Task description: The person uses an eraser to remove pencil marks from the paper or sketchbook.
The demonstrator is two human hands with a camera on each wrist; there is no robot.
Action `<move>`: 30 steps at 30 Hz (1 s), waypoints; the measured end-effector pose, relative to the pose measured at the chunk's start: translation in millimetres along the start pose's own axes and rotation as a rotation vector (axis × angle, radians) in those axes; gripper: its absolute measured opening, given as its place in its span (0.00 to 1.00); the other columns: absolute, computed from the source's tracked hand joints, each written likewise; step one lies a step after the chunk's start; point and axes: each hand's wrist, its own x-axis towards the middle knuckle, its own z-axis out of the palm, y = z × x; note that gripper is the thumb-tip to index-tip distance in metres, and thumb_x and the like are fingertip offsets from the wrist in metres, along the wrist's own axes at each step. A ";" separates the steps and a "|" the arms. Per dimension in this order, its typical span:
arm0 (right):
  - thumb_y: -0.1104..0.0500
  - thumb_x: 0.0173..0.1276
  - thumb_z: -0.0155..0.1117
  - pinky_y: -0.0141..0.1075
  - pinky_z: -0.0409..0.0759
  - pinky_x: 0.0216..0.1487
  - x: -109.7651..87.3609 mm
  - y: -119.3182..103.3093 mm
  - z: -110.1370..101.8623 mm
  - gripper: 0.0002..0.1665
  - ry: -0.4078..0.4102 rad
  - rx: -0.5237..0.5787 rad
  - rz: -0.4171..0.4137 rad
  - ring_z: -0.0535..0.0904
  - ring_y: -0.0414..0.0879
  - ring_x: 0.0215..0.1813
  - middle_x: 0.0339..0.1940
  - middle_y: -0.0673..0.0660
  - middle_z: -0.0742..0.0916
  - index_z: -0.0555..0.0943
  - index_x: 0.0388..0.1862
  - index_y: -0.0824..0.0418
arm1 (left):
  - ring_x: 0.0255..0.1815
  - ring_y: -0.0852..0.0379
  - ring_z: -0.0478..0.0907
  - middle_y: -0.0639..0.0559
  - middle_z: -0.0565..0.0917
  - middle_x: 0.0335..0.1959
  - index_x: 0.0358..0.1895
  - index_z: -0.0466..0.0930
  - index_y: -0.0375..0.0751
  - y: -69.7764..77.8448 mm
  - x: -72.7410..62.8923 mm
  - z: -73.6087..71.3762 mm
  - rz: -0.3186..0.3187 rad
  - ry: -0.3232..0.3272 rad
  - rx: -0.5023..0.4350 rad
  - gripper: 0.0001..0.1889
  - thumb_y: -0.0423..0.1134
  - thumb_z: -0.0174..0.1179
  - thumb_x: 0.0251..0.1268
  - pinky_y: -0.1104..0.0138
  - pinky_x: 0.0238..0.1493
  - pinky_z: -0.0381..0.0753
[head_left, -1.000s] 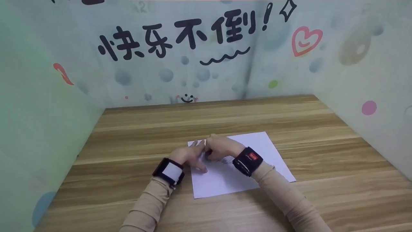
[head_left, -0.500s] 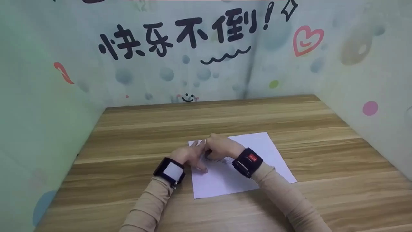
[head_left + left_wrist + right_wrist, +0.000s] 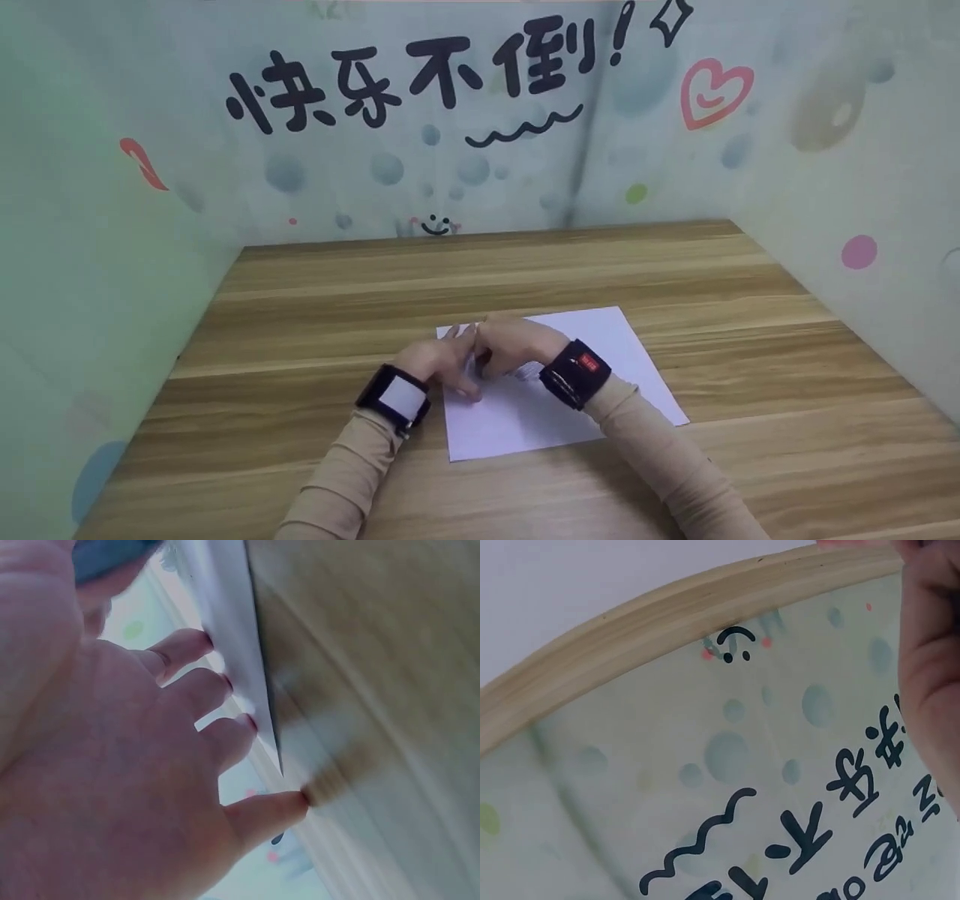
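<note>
A white sheet of paper (image 3: pixel 517 424) lies on the wooden table, with grey scribbled marks (image 3: pixel 529 372) near its middle. My left hand (image 3: pixel 439 361) rests at the sheet's left side with fingers spread. In the left wrist view, several of its fingertips (image 3: pixel 247 722) press along the paper's edge, and the little finger reaches past it to the wood. Just beside it, my right hand (image 3: pixel 517 343) is curled low over the paper. A dark blue, straight-edged thing (image 3: pixel 112 561) shows among the fingers at the top of the left wrist view; its kind I cannot tell.
The wood-grain table (image 3: pixel 337 300) extends around the paper on all sides. A printed back wall (image 3: pixel 337 180) with black lettering rises behind it, and side walls (image 3: pixel 862 315) border the left and right. Both wrists wear black bands (image 3: pixel 576 373).
The right hand's fingers have shifted very slightly over the paper. The left hand keeps its place, and the sheet lies as before. The head view has tilted a little.
</note>
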 end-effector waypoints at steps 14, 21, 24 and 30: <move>0.68 0.47 0.67 0.23 0.62 0.19 2.8 -2.7 -3.6 0.03 0.040 -0.060 -0.006 0.67 0.37 0.20 0.14 0.48 0.77 0.84 0.19 0.63 | 0.79 0.43 0.41 0.40 0.50 0.77 0.75 0.42 0.41 -1.5 -3.3 -3.9 0.027 0.007 0.003 0.56 0.47 0.71 0.47 0.53 0.78 0.49; 0.67 0.48 0.66 0.28 0.70 0.19 0.1 0.5 -3.2 0.03 0.078 -0.106 0.037 0.70 0.40 0.20 0.17 0.51 0.81 0.84 0.18 0.61 | 0.79 0.43 0.39 0.41 0.48 0.78 0.76 0.40 0.39 -1.5 -3.0 -5.1 0.044 -0.016 0.011 0.57 0.47 0.71 0.47 0.55 0.79 0.44; 0.65 0.51 0.68 0.31 0.77 0.23 -1.5 4.4 -4.8 0.02 0.094 -0.081 0.050 0.77 0.43 0.21 0.19 0.54 0.86 0.85 0.21 0.61 | 0.79 0.43 0.40 0.40 0.48 0.77 0.76 0.40 0.38 -1.2 -3.1 -6.0 0.049 -0.022 0.034 0.57 0.48 0.70 0.49 0.56 0.79 0.44; 0.64 0.61 0.65 0.42 0.86 0.37 -2.2 11.5 -5.9 0.05 0.178 -0.101 0.137 0.85 0.54 0.34 0.30 0.60 0.88 0.83 0.34 0.65 | 0.78 0.35 0.39 0.37 0.45 0.77 0.74 0.48 0.31 3.5 -2.4 -6.8 0.118 -0.023 0.178 0.50 0.50 0.66 0.54 0.54 0.79 0.43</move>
